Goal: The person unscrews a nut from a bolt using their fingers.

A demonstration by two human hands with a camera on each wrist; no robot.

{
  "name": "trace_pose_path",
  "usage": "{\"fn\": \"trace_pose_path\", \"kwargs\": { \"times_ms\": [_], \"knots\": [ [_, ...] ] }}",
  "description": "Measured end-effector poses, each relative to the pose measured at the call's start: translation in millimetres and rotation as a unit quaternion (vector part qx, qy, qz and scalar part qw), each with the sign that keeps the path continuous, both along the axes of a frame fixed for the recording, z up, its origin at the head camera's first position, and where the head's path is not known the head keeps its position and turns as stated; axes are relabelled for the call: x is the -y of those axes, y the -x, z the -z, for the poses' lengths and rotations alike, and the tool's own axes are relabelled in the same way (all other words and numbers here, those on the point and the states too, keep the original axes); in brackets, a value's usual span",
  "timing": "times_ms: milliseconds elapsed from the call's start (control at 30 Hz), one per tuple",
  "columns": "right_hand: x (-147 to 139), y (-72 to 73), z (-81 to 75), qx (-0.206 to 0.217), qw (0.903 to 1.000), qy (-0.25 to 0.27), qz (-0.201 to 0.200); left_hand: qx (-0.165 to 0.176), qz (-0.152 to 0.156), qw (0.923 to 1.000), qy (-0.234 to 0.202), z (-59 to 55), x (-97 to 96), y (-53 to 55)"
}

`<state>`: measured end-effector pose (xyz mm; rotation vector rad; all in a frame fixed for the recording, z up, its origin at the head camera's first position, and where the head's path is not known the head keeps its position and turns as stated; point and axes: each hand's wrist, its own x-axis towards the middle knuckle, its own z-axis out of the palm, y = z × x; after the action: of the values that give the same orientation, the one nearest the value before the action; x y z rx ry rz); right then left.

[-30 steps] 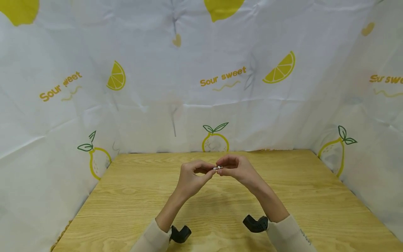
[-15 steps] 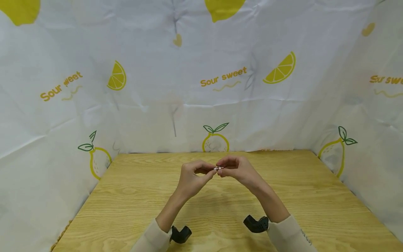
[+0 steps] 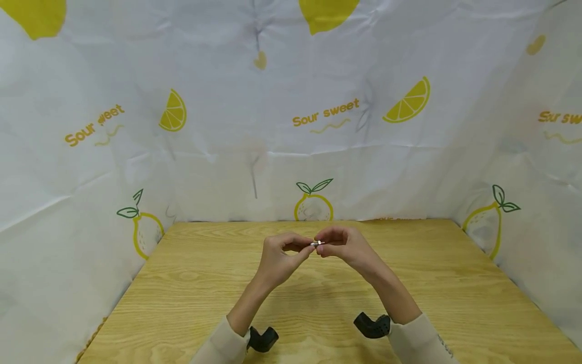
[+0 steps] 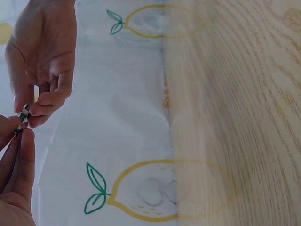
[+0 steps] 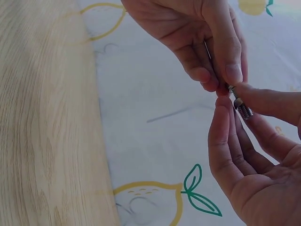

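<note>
A small screw-like metal piece (image 5: pixel 244 111) with a ridged end and a narrower shank spans both sets of fingertips. My left hand (image 3: pixel 278 257) pinches its left end between thumb and fingers. On the other side my right hand (image 3: pixel 347 248) pinches the piece between thumb and index finger. Seen from the right wrist, the ridged end pokes out past my right thumb (image 5: pixel 270 101), while the far end disappears into the left fingertips. Both hands are raised over the middle of the wooden table (image 3: pixel 218 283), fingertips nearly meeting. Dark and light bands show on the metal piece (image 4: pixel 22 117) in the left wrist view.
White cloth (image 3: pixel 218 172) printed with lemons and lettering encloses the table at the back and both sides. Black angled mounts sit at both cuffs, the left mount (image 3: pixel 263 339) and the right mount (image 3: pixel 373 325). Light sleeves (image 3: pixel 223 341) cover the forearms.
Both hands keep nearly the same place and grip. The bright part of the metal piece shows differently between the right fingertips. The whole head view has shifted slightly.
</note>
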<state>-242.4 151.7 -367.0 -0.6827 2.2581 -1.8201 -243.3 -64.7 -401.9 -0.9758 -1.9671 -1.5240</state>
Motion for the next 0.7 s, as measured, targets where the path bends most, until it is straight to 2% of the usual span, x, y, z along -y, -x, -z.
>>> {"fn": "trace_pose_path", "kwargs": {
  "times_ms": [200, 500, 700],
  "knots": [
    [0.1, 0.9, 0.0, -0.002, 0.9999, 0.008, -0.007, -0.010, -0.005, 0.9999, -0.003, -0.6, -0.2, 1.1],
    [-0.6, 0.4, 0.7, -0.010, 0.9998, 0.009, -0.011, 0.004, -0.005, 1.0000, -0.003, -1.6, -1.0, -0.4],
    [-1.0, 1.3, 2.8, -0.017, 0.9997, 0.007, -0.014, -0.005, -0.008, 1.0000, -0.003, -0.1, -0.6, -0.7]
  ]
}}
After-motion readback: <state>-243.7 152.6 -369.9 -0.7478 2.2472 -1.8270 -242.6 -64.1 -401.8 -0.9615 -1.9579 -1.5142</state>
